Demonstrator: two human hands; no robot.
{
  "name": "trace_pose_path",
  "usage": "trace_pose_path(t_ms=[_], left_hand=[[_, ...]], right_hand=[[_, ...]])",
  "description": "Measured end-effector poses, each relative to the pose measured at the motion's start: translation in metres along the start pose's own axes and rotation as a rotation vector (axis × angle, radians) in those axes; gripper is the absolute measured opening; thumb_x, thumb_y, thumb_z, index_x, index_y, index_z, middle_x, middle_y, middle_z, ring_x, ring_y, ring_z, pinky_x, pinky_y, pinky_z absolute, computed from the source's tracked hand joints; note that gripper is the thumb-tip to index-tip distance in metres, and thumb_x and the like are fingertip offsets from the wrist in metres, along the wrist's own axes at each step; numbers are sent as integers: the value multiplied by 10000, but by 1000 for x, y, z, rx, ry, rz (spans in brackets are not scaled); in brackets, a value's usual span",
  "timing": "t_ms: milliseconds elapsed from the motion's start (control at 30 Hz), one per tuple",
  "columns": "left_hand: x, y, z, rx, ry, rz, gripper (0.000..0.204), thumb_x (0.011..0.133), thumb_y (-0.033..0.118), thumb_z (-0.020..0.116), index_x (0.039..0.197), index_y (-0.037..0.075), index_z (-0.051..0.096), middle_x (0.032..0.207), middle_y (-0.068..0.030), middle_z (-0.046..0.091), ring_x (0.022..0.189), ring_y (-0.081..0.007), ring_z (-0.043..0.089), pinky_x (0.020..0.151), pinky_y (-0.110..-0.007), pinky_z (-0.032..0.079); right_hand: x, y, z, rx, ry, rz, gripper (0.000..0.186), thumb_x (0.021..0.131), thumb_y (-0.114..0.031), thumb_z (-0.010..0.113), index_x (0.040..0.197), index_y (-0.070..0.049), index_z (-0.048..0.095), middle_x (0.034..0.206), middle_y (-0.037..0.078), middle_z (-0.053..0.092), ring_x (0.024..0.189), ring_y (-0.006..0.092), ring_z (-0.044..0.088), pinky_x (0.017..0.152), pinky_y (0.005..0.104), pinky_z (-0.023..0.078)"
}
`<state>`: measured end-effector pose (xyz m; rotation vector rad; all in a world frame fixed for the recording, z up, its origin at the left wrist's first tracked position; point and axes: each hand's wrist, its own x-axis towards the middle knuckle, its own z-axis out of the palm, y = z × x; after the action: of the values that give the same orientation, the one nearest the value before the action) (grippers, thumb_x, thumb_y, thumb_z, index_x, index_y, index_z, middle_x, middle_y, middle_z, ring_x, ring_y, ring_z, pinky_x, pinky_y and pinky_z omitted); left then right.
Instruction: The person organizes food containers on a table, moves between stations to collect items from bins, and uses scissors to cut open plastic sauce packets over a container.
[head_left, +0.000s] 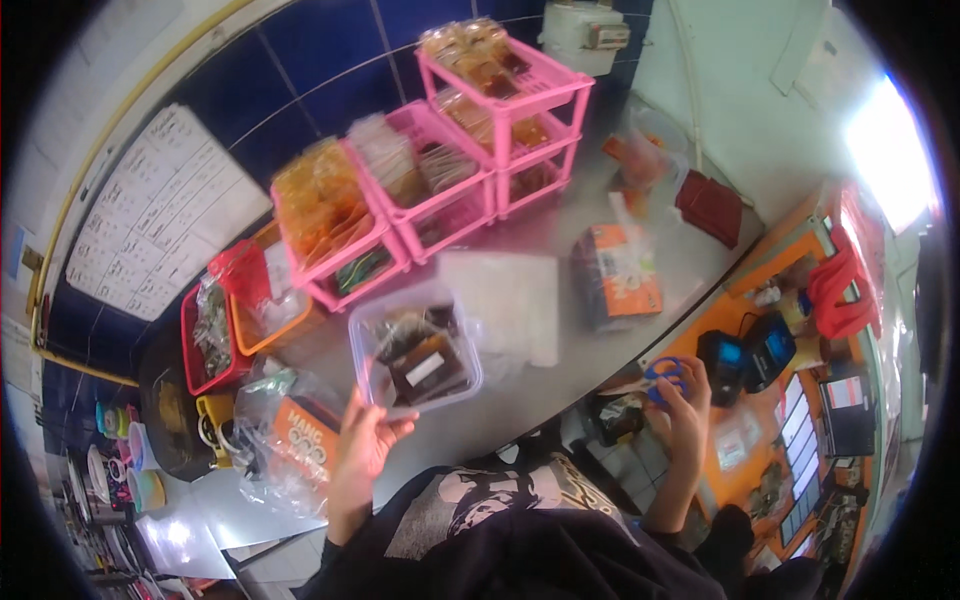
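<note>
Inspector: The left hand [362, 440] grips the near rim of a clear plastic container [415, 352], fingers curled on its edge. The container rests on the steel counter [560, 350], holding dark packets; its frosted lid [505, 300] lies just beside it, so it stands open.

Clerk: And the other hand?

Inspector: The right hand [685, 405] is raised off the counter's right edge, fingers closed through the handles of blue scissors [665, 378]. No cut is visible. By my judgement the work is at an early or middle stage: container opened, contents inside, scissors ready but not applied.

Clerk: Surroundings?

Inspector: Pink stacked baskets [450, 160] of packeted goods line the blue tiled wall [310, 60]. An orange packet [620, 272] lies right of the lid, a clear bag with an orange pack [290, 435] left of the hand. Red and orange baskets [235, 310] sit far left. The counter is crowded; a lower orange surface [800, 400] with small devices lies to the right.
</note>
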<state>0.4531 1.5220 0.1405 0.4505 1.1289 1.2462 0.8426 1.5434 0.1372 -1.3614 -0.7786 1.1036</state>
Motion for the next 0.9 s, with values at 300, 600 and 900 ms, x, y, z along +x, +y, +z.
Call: trace_pose_path(t_ms=[300,600,900], left_hand=[[-26,-141,-136,-6,132,-122,591,901,-3,266,1401,218,42,1239,-176,389,879,-295,615,703,-360,539],[-16,-81,-113,1254,73,-216,454,923,370,395,1111,-32,489,835,-286,600,800,-411,613,699,-464,476],[8,-17,-18,1297,642,-221,315,883,279,507,891,-20,606,767,-209,644,692,-329,642,637,-405,488]], right_hand=[[43,-7,24,-507,164,-579,207,813,-60,608,1015,-18,604,863,32,593,677,72,554,549,197,439],[413,29,-91,-877,-191,-678,240,700,-85,637,917,14,619,808,143,634,740,218,612,679,297,489],[485,109,81,-1192,-132,-163,475,644,-290,748,915,65,585,885,232,617,859,316,626,609,373,526]])
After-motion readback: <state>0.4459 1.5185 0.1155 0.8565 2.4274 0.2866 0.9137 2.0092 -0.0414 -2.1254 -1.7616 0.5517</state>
